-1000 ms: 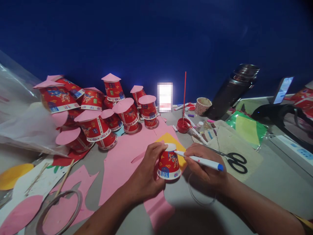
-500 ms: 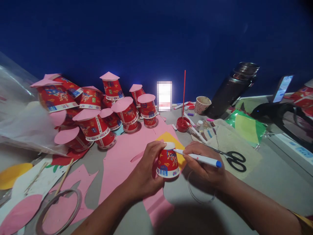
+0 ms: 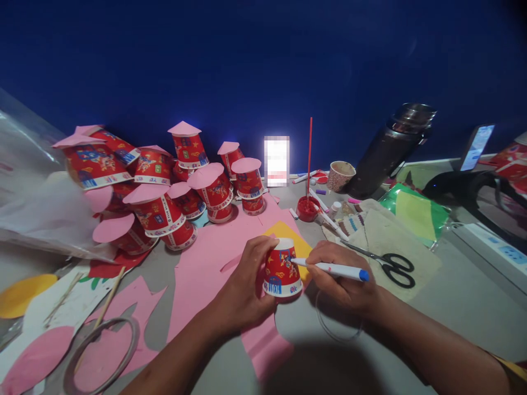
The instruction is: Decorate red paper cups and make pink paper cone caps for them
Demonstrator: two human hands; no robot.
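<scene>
My left hand (image 3: 252, 277) grips a red paper cup (image 3: 282, 270) from its left side, the cup standing upside down with its white base upward. Blue marks show near its rim and upper side. In my right hand (image 3: 340, 274) is a white marker with a blue end (image 3: 337, 270), its tip touching or very close to the cup's upper right side. Beneath and behind the cup lie yellow paper (image 3: 302, 241) and pink paper (image 3: 206, 274).
Red cups with pink paper tops (image 3: 154, 211) stand stacked at the back left. Black-handled scissors (image 3: 397, 270), a red paint pot (image 3: 308, 209), a leaning black flask (image 3: 387, 153) and a power strip (image 3: 494, 252) are on the right. A tape ring (image 3: 134, 340) lies front left.
The marker tip has moved slightly down along the cup's side from near its top edge. A blue line now shows there. My left hand has barely moved.
</scene>
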